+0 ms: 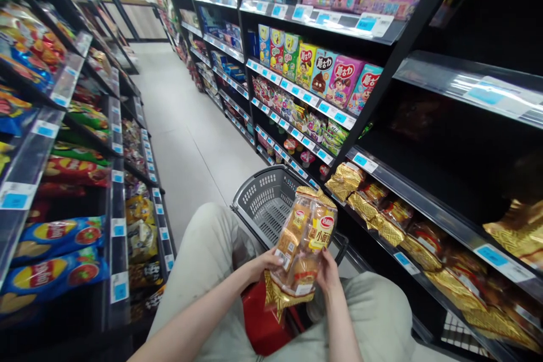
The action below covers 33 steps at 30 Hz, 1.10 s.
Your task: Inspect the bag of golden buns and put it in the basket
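Between my two hands is a clear bag of small bread rolls [303, 243] with gold ends, a yellow label and a red logo. My left hand [262, 264] grips its left side, and my right hand [326, 271] grips its right side low down. The bag is tilted over my knees, its upper part in front of a grey shopping basket [254, 195]. That basket stands on the floor just ahead, and its visible inside shows a slatted bottom. Several similar gold-ended bread bags [390, 229] lie on the low shelf to the right.
Shelves with boxed snacks [324, 73] and price tags line the right side. Bags of chips [55, 277] fill the slanted racks at left. A grey aisle floor [173, 124] runs forward between them. Something red [265, 322] is beneath me between my legs.
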Motion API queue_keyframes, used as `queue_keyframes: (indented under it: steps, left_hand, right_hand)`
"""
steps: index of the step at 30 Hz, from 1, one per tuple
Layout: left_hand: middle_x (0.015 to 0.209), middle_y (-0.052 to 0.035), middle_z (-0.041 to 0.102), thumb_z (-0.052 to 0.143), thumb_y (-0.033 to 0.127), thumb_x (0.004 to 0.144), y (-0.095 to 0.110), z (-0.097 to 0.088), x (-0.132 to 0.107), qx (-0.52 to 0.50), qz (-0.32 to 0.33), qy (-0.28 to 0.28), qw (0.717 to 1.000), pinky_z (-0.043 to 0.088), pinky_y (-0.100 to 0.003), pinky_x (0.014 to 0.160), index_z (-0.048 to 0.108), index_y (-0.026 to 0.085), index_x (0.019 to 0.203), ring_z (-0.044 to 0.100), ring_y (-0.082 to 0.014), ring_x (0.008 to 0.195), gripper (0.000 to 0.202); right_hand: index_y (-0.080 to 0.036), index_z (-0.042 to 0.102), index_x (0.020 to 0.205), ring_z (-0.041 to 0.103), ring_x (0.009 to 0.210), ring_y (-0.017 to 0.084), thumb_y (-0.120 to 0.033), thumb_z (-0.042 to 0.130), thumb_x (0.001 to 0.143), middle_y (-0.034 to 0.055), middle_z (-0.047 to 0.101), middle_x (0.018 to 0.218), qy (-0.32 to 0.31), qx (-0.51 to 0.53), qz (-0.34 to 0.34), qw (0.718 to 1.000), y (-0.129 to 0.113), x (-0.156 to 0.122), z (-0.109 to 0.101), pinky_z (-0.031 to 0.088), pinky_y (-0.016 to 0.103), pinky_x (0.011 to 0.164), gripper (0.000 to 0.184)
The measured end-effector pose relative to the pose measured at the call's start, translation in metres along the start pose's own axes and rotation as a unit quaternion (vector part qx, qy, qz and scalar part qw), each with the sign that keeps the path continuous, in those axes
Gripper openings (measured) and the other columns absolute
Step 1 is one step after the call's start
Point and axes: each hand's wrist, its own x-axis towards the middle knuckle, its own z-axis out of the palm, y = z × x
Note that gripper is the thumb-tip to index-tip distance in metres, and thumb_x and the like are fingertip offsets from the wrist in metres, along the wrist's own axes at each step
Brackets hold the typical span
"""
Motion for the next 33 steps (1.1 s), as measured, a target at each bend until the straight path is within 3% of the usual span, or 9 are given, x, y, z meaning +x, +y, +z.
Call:
queue_keyframes:
  steps: [3,5,7,9,14,17,25,29,33]
  left_hand:
    - [0.084,-0.0015,0.068,0.080,0.023,0.052,0.005,0.011,0.001,0.048,0.062,0.014,0.997,0.043,-0.022,0.061,0.054,0.020,0.122,0.060,-0.0134,0.068,0.074]
    - [0.107,-0.0046,0.066,0.081,0.023,0.053,0.006,0.019,0.003,0.088,0.110,0.023,0.990,0.046,-0.027,0.079,0.046,0.023,0.132,0.061,-0.0193,0.092,0.087]
    - [0.127,-0.0063,0.057,0.081,0.023,0.053,0.006,0.023,0.006,0.122,0.148,0.028,0.981,0.041,-0.032,0.095,0.039,0.025,0.139,0.054,-0.0244,0.113,0.096]
    - [0.137,-0.0070,0.049,0.081,0.024,0.054,0.005,0.025,0.007,0.142,0.164,0.026,0.976,0.037,-0.033,0.101,0.034,0.025,0.142,0.048,-0.0266,0.121,0.101]
    - [0.133,-0.0081,0.053,0.077,0.022,0.055,0.006,0.022,0.005,0.118,0.108,0.020,0.987,0.041,-0.034,0.095,0.024,0.025,0.146,0.053,-0.0272,0.115,0.105]
    - [0.127,-0.0084,0.057,0.073,0.028,0.058,0.007,0.017,0.002,0.073,0.082,0.026,0.994,0.044,-0.033,0.087,0.025,0.025,0.145,0.057,-0.0270,0.108,0.100]
    - [0.121,-0.0099,0.060,0.072,0.025,0.055,0.007,0.020,0.002,0.083,0.099,0.074,0.989,0.044,-0.033,0.083,0.030,0.021,0.143,0.058,-0.0280,0.105,0.097]
    - [0.124,-0.0086,0.059,0.074,0.024,0.055,0.010,0.027,0.001,0.111,0.132,0.057,0.983,0.043,-0.032,0.086,0.032,0.022,0.143,0.054,-0.0285,0.110,0.097]
    - [0.124,-0.0083,0.059,0.074,0.025,0.056,0.009,0.026,0.002,0.122,0.142,0.046,0.981,0.042,-0.033,0.086,0.033,0.023,0.143,0.054,-0.0289,0.111,0.096]
  right_hand:
    - [-0.026,0.067,0.100,0.061,0.106,0.025,-0.042,0.077,0.059,0.0028,0.068,0.109,0.020,-0.022,-0.012,0.999,-0.001,0.005,0.000,0.040,0.043,0.101,0.045]
    - [-0.026,0.058,0.120,0.049,0.122,0.026,-0.047,0.075,0.061,0.0052,0.057,0.129,0.050,-0.088,-0.047,0.994,0.001,0.009,0.000,0.031,0.044,0.108,0.065]
    - [-0.024,0.049,0.130,0.040,0.130,0.027,-0.050,0.075,0.060,0.0078,0.048,0.139,0.067,-0.154,-0.076,0.983,0.004,0.012,0.002,0.027,0.044,0.111,0.079]
    - [-0.023,0.046,0.132,0.043,0.128,0.027,-0.049,0.077,0.058,0.0093,0.049,0.137,0.061,-0.178,-0.078,0.979,0.005,0.012,0.005,0.028,0.044,0.110,0.085]
    - [-0.026,0.047,0.131,0.057,0.111,0.023,-0.042,0.077,0.061,0.0045,0.064,0.114,0.033,-0.129,-0.033,0.990,0.004,0.004,0.013,0.035,0.039,0.104,0.078]
    - [-0.028,0.049,0.129,0.057,0.111,0.023,-0.040,0.077,0.062,0.0032,0.064,0.115,0.021,-0.087,-0.009,0.996,0.007,0.000,0.015,0.038,0.038,0.102,0.073]
    - [-0.028,0.055,0.122,0.057,0.111,0.021,-0.038,0.076,0.064,0.0019,0.064,0.115,0.022,-0.069,-0.040,0.997,0.017,0.001,0.018,0.038,0.037,0.103,0.062]
    - [-0.027,0.052,0.125,0.061,0.105,0.023,-0.037,0.079,0.061,0.0027,0.068,0.105,0.008,-0.056,0.000,0.998,0.013,-0.002,0.022,0.043,0.040,0.097,0.070]
    - [-0.026,0.050,0.127,0.061,0.104,0.024,-0.034,0.079,0.061,0.0025,0.068,0.106,0.027,-0.070,-0.012,0.997,0.010,-0.006,0.025,0.045,0.039,0.095,0.073]
